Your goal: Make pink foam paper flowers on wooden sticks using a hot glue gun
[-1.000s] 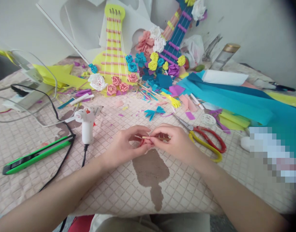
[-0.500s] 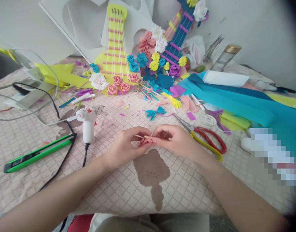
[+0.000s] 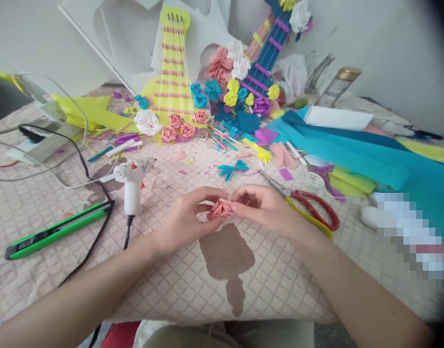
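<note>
Between my two hands is a small pink folded paper flower (image 3: 220, 209), held just above the table. My left hand (image 3: 189, 216) pinches its left side with thumb and fingers. From the other side, the thumb and fingertips of my right hand (image 3: 260, 208) grip the flower's right edge. Part of the flower is hidden by the fingers. A blue fan-folded paper piece (image 3: 233, 169) lies a little beyond my hands. Scissors (image 3: 312, 210) with red and yellow handles rest beside my right wrist. To the left of my left hand, a white glue gun (image 3: 132, 188) stands upright.
A green flat iron (image 3: 58, 229) and its black cord lie at the left. Behind stand a yellow paper guitar (image 3: 173, 96) and a blue one (image 3: 261, 63), both with paper flowers. Blue paper sheets (image 3: 345, 145), scraps and a spool (image 3: 313, 180) are on the right.
My fingers have shifted slightly around the pink flower, so more of its folds show now. Everything else stays where it was.
</note>
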`<state>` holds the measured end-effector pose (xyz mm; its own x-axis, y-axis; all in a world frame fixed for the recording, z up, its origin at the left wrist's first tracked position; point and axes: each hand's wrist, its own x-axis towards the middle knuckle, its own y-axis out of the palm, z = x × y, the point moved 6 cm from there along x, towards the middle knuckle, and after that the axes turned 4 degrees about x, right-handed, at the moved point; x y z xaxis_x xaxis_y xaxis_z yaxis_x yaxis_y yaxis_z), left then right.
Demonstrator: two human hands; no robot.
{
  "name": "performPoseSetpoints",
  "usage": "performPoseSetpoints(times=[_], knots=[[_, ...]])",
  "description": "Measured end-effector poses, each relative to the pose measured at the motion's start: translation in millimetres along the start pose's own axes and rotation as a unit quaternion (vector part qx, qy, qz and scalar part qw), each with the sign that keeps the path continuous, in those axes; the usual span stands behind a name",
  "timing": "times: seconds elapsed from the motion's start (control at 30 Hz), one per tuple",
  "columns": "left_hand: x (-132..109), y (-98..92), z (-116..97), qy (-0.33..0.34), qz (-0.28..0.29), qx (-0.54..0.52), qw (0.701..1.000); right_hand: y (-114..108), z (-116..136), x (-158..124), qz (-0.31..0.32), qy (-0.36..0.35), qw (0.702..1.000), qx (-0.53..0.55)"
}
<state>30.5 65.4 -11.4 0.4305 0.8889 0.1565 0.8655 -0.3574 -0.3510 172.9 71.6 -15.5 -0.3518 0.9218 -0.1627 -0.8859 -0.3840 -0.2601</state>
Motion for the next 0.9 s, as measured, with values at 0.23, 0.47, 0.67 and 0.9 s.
performPoseSetpoints(times=[0.23,0.47,0.67,0.9], knots=[[-1,-1.3,1,0.012,0.002,0.025,1.0,1,-3,2,0.012,0.008,1.0,0.021],[0,-11.8,-5,0.094,-0.037,0.099,0.99,-4,-9,7,0.002,0.012,0.999,0.047],[-14,-28.4,-32,0.159,-0.153,0.183,0.958,-13,-14,11,-0.037,-0.003,0.998,0.045],[-54,-59.6,-64,0.151,-0.214,0.305,0.915,-17,-14,12,-0.054,-0.008,0.993,0.106]])
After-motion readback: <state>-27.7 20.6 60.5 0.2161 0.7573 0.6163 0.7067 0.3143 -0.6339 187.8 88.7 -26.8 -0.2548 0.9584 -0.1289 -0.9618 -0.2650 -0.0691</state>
